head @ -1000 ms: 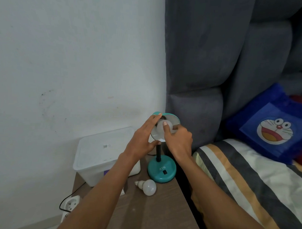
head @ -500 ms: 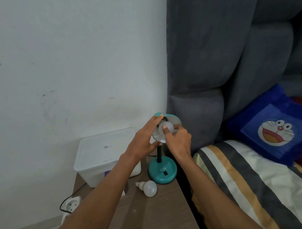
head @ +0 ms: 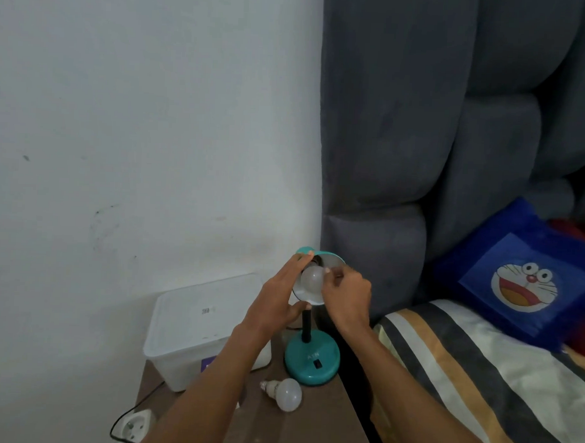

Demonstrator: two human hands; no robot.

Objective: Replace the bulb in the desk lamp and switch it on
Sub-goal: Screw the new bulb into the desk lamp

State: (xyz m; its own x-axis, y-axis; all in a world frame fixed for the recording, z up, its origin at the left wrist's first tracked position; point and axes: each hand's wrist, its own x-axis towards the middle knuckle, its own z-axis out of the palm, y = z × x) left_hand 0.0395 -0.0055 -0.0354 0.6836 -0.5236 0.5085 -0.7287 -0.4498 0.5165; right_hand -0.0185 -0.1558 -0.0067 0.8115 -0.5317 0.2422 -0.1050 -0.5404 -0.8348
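A teal desk lamp with a round base and black switch stands on the wooden bedside table. Its shade is tilted toward me. My left hand grips the shade's left rim, fingers over the top edge and thumb below. A white bulb sits inside the shade, and my right hand pinches it from the right with its fingertips. A second white bulb lies loose on the table in front of the base.
A white lidded plastic box stands left of the lamp against the wall. A power socket with a black cable lies low at the left. A grey padded headboard, a striped bedsheet and a blue cartoon pillow are at the right.
My right fingers have shifted around the bulb in the shade, from over its front to its right side, so more of the bulb shows. My left hand stays on the shade.
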